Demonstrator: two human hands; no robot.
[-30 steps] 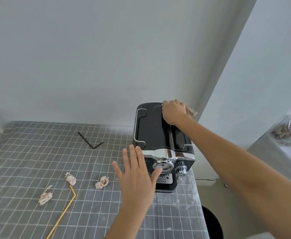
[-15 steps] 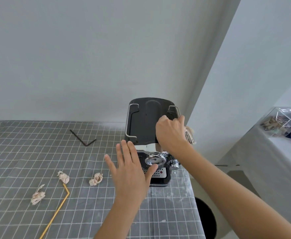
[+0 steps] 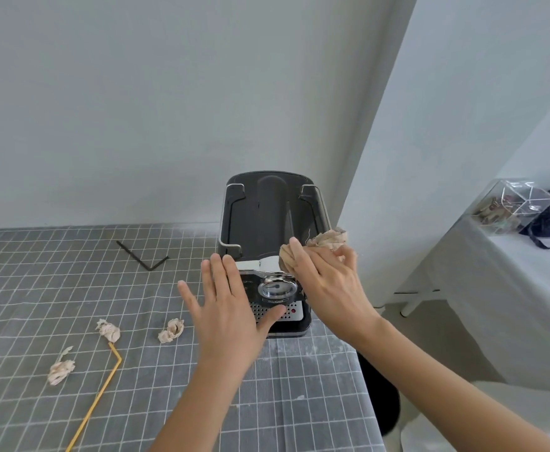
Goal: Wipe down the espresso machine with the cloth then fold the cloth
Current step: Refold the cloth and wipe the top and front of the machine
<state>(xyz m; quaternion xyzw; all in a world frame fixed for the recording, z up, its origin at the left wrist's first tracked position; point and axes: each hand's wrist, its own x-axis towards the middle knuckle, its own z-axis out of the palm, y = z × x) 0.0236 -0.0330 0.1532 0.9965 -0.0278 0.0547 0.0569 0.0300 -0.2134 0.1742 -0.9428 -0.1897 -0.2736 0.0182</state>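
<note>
A black espresso machine (image 3: 260, 220) with a chrome band and a round gauge stands at the table's right edge. My right hand (image 3: 329, 285) holds a crumpled beige cloth (image 3: 322, 244) against the machine's front right top corner, by the chrome band. My left hand (image 3: 228, 308) is spread flat with straight fingers in front of the machine's left front side, its thumb over the perforated panel.
The table (image 3: 71, 288) carries a grey grid-pattern cover. On it lie three crumpled paper wads (image 3: 171, 331), a yellow bent straw (image 3: 100, 396) and a dark bent straw (image 3: 143, 254). A wall corner rises just right of the machine. A second table at the right bears a clear box (image 3: 511, 203).
My right hand has drawn the cloth from the machine's rear top toward the front right corner. My left hand stayed spread by the front left. The camera has shifted.
</note>
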